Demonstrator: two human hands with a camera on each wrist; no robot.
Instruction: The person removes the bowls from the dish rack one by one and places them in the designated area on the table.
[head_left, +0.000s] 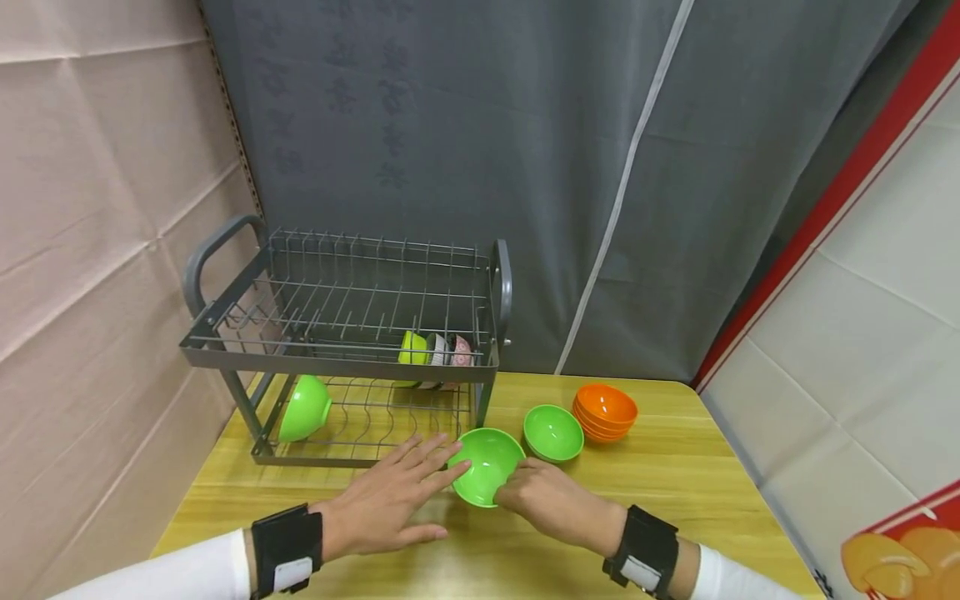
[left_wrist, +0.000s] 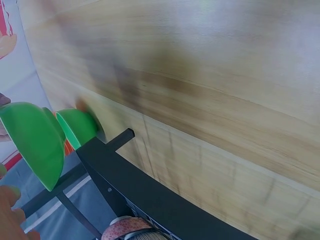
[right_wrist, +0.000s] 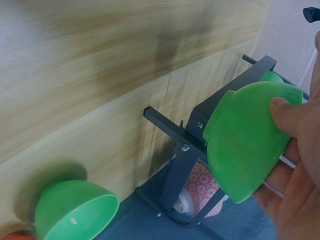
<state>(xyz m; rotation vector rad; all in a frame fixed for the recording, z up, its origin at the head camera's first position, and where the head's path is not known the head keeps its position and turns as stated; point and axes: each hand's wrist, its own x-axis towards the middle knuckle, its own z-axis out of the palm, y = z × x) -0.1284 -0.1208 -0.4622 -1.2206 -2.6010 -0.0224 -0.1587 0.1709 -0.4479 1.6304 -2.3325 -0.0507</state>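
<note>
A bright green bowl (head_left: 487, 465) is tilted just above the wooden table (head_left: 675, 492), in front of the dish rack (head_left: 337, 362). My right hand (head_left: 519, 485) grips its right rim. In the right wrist view the thumb of that hand (right_wrist: 295, 165) presses on the outside of the bowl (right_wrist: 245, 145). My left hand (head_left: 431, 467) lies flat with straight fingers, and its fingertips touch the bowl's left rim. The left wrist view shows the same bowl (left_wrist: 35, 142) from the side, with my fingertips (left_wrist: 10, 212) at the bottom left corner.
A grey two-tier wire rack holds a green bowl (head_left: 306, 407) on its lower tier and three small bowls (head_left: 435, 350) on its upper tier. A second green bowl (head_left: 553, 433) and a stack of orange bowls (head_left: 605, 411) stand to the right. A grey curtain hangs behind.
</note>
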